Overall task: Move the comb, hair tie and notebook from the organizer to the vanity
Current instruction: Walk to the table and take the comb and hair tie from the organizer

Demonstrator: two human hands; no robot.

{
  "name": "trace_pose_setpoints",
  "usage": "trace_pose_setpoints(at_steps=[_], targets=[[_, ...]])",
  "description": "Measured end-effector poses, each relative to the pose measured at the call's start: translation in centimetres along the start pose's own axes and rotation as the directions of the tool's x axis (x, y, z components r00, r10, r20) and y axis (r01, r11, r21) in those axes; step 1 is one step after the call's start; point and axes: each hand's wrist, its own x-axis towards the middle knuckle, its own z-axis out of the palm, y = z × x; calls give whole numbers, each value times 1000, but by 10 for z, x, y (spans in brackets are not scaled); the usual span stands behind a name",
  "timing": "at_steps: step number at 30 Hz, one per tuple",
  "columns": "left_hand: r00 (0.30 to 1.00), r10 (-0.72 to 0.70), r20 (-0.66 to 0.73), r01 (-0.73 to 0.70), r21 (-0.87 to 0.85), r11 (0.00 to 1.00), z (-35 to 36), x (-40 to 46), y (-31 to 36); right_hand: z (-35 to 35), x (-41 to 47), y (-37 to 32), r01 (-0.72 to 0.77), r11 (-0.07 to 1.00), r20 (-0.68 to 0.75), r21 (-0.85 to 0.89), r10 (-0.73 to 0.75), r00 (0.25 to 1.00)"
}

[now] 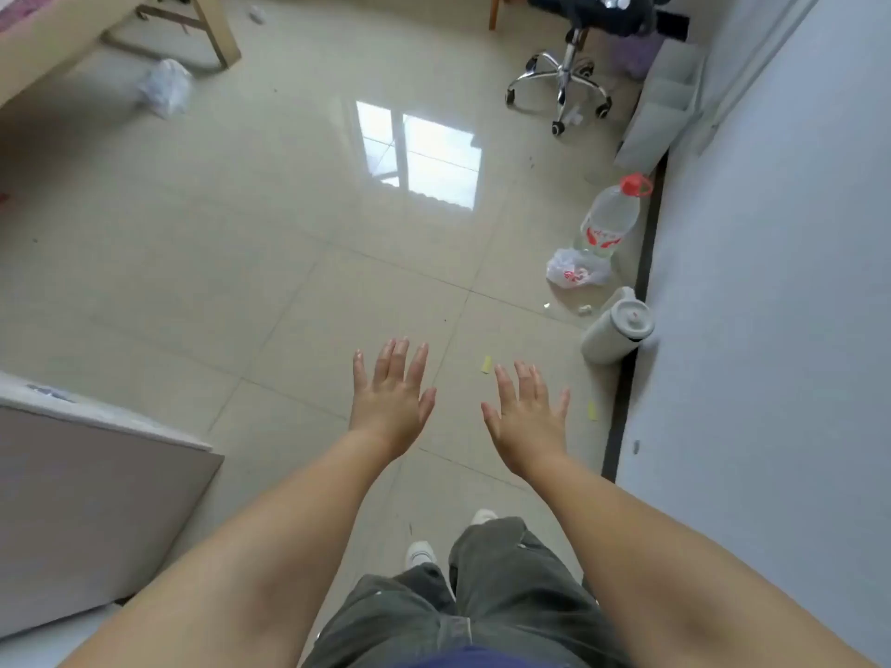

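Hands out in front, both empty: left hand (391, 400) and right hand (525, 417) held flat, backs up, fingers spread apart, gripping nothing, side by side with a gap between them above the tile floor (270, 262). Bare forearms run back toward the camera; below them grey-green trousers (501, 595) and a white shoe (421, 553) on the floor. Comb, hair tie and notebook cannot be seen in this view, nor any organizer I can tell for sure. Corner of a white-topped cabinet (96, 499) sits low left. Right side is a pale wall (771, 330) with a dark baseboard strip. Along that wall: a grey lidded cup (617, 327) lying tilted, a crumpled plastic bag (576, 272) with red print, and touching behind it a big clear water bottle (610, 216) with a red cap. Two small yellow scraps lie on the tiles near the right hand. Farther back, a swivel chair (564, 74) on a chrome wheeled base, top right. Wooden table legs (207, 26) top left, another crumpled clear bag (164, 86) near them. Window reflection shines on mid-floor.
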Motion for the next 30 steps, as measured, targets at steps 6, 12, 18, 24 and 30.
trace_pose_setpoints(at_steps=[6,12,18,24,30], targets=[[997,77,-29,-77,3,997,-22,96,8,-34,90,21,-66,998,-46,5,66,997],[994,72,-82,-71,5,997,-72,244,23,-104,230,44,-50,999,-107,-3,50,993],[993,39,-114,-41,-17,999,-124,382,35,-188,366,71,-50,998,-115,-30,46,992],[989,5,-149,-9,-27,1000,-166,532,12,-248,518,64,-18,999,-139,-36,13,990],[985,35,-169,-32,17,999,-217,712,-39,-315,697,39,-25,999,-164,-25,20,986]])
